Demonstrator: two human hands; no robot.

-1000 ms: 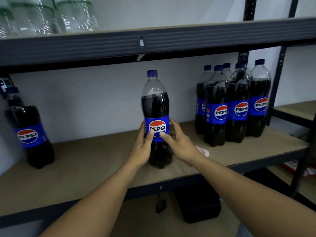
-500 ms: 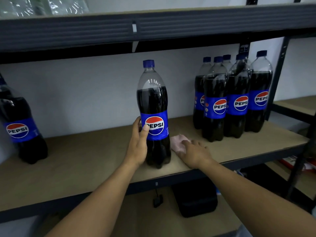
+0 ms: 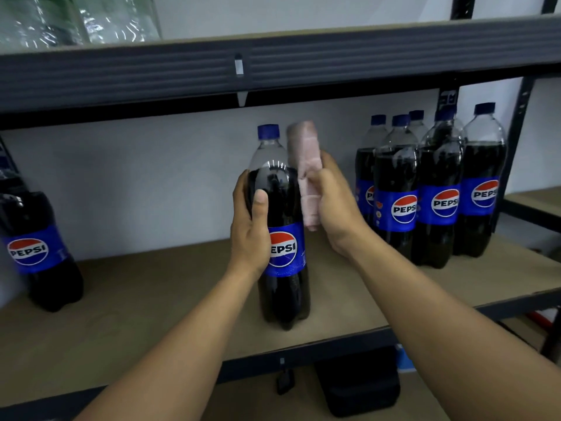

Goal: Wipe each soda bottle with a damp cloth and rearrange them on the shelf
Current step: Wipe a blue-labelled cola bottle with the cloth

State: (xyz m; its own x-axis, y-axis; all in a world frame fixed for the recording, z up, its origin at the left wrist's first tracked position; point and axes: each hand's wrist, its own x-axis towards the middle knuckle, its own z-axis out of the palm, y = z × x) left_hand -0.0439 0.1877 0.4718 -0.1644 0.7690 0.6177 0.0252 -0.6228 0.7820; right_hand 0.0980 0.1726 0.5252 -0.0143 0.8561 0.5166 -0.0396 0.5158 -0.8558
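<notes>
Pink folded cloth [image 3: 305, 165] clamped in R hand [image 3: 337, 208]; L hand [image 3: 250, 232] grips glossy plastic bottle [image 3: 283, 299].

Clear plastic bottles [image 3: 76, 19] stand at top left. Low down sits a black case [image 3: 358, 387], a small black object [image 3: 284, 381] beside it.

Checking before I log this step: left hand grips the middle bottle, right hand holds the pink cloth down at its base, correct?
Not quite. The head view shows the right hand holding the pink cloth up beside the neck and shoulder of the middle bottle, not at its base. The left hand does grip that bottle.
</notes>
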